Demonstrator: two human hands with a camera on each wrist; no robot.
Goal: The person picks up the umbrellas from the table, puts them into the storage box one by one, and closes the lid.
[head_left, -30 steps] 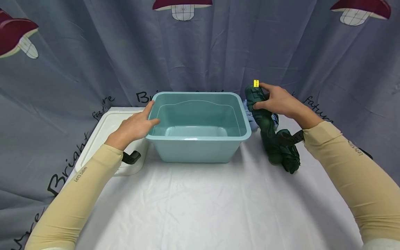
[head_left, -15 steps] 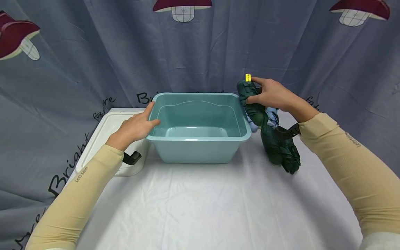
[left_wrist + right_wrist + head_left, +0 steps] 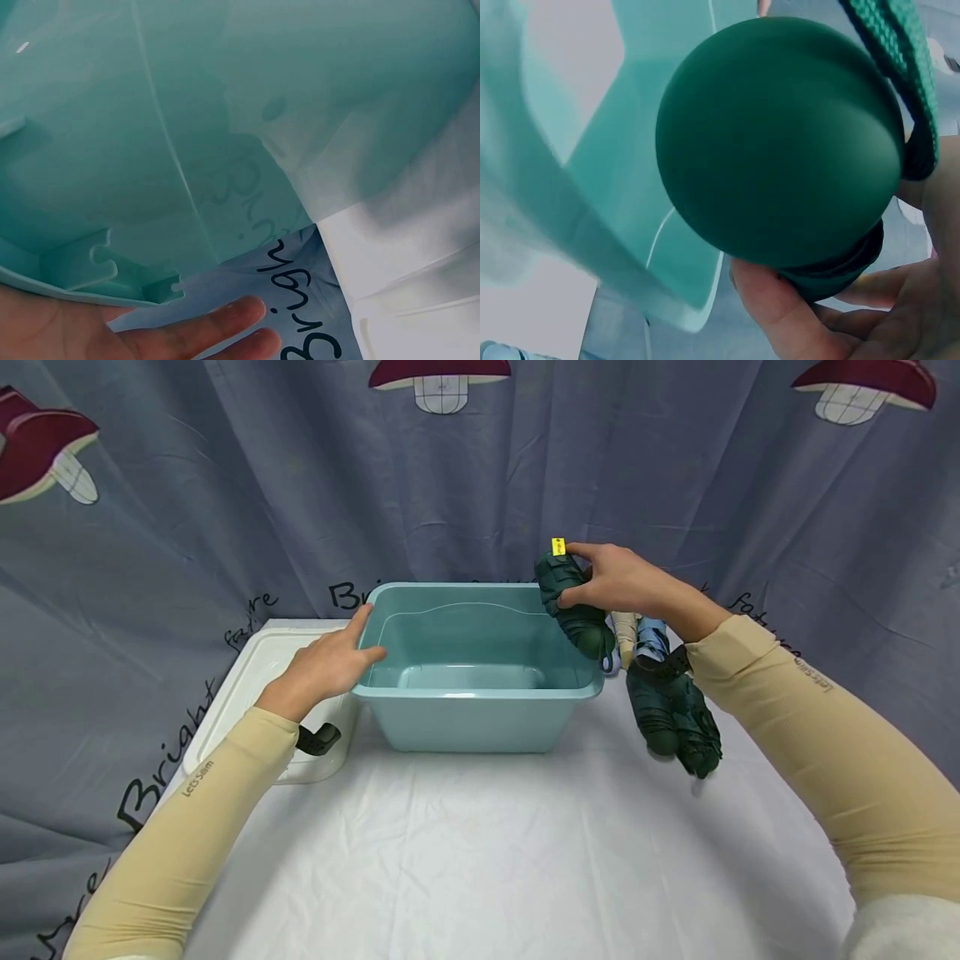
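In the head view, my right hand grips a folded dark green umbrella with a yellow tag. It is tilted over the right rim of a teal plastic bin. The right wrist view shows the umbrella's round handle end and wrist strap, with fingers around the body behind it. At the bin's left rim, my left hand holds on, thumb over the inside and fingers along the outside. The left wrist view has straight fingers beside the bin's outer wall.
Right of the bin lie more folded umbrellas: dark green ones, a blue one and a beige one. A white lid lies left of the bin on the white-clothed table. A grey curtain hangs behind.
My right hand has lifted the green umbrella off the pile and carried it left to the bin's right rim, uncovering the beige umbrella. The left hand keeps its place.
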